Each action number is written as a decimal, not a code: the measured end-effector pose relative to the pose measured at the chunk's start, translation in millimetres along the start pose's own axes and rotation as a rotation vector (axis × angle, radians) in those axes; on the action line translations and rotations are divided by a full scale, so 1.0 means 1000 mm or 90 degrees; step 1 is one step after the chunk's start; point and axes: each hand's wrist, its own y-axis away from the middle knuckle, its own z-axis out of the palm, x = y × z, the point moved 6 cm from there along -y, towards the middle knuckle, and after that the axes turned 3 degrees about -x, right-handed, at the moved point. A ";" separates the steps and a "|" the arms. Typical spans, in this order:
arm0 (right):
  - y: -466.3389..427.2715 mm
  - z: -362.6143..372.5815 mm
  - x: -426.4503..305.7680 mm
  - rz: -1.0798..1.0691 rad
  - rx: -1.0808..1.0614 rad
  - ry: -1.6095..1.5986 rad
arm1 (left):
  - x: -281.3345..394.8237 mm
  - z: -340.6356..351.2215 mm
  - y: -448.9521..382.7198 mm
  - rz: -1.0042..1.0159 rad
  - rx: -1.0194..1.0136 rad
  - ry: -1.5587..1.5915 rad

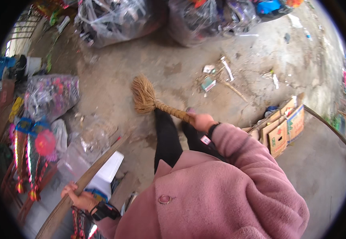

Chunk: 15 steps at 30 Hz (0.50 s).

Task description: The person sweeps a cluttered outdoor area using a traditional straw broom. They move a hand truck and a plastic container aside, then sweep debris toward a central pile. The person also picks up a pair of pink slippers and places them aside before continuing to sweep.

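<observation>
My right hand [202,122] is closed round the bound handle of a short straw broom [170,109]. The broom's bristles [143,94] fan out to the left, over or on the concrete floor in front of my feet. My left hand [80,198], with a black device strapped at the wrist, grips a long curved wooden pole [92,171] that runs from the lower left up towards the middle. Below the pole is a white box or lid [111,167], partly hidden by it. Litter with a green and white box [208,84], scraps and sticks lies right of the broom.
Large filled plastic bags [116,24] stand ahead, and another bag [52,95] is at the left. Shiny hanging decorations [29,155] and clear plastic sheeting [86,143] are at the left. Flattened cardboard boxes [277,136] lean at the right, near a wall [319,59].
</observation>
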 end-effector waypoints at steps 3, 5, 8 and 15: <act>-0.049 0.018 0.000 -0.005 0.057 0.112 | 0.007 0.014 0.013 0.005 -0.067 0.045; -0.060 0.007 0.040 0.014 0.002 0.083 | 0.009 0.019 0.020 0.002 -0.053 0.035; -0.030 -0.045 0.149 0.194 -0.011 0.081 | 0.012 0.027 0.025 0.007 -0.042 0.021; 0.103 -0.180 0.286 0.371 0.176 0.151 | 0.016 0.031 0.030 0.020 -0.009 0.010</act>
